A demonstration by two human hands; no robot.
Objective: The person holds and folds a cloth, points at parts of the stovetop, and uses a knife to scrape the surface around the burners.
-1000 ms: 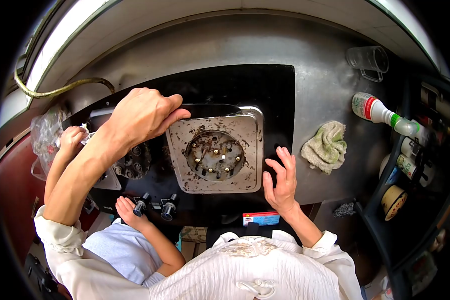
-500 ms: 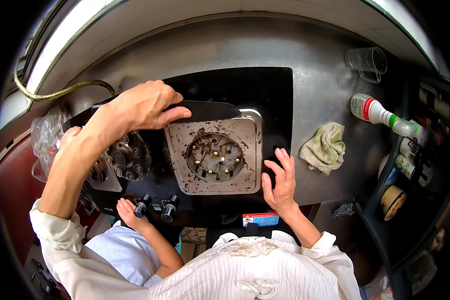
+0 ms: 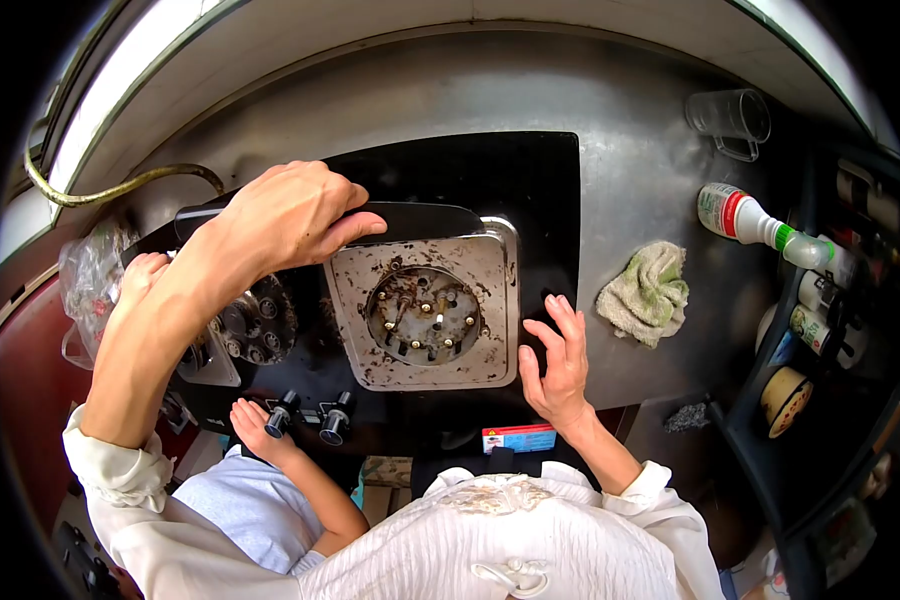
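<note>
My left hand (image 3: pixel 300 215) is closed round a black scraper-like tool (image 3: pixel 420 221), its dark flat edge lying along the top of a metal burner tray (image 3: pixel 500 300). The square tray is stained with brown burnt residue and has a round burner opening (image 3: pixel 425 315) in its middle. It sits on a black glass stove (image 3: pixel 530 180). My right hand (image 3: pixel 557 365) rests at the tray's right edge, fingers apart, holding nothing. To the left, partly behind my left arm, is a second burner (image 3: pixel 258 320).
Another person's hand (image 3: pixel 260 428) is near the stove knobs (image 3: pixel 336 418). On the steel counter (image 3: pixel 635 190) are a crumpled cloth (image 3: pixel 647 293), a glass mug (image 3: pixel 730 117) and a spray bottle (image 3: pixel 738 212). A plastic bag (image 3: pixel 90 285) lies at left, a dark rack (image 3: pixel 745 440) at right.
The whole view has shifted slightly. Both my hands keep nearly the same places on the stove, and the black tool still lies along the tray's top edge.
</note>
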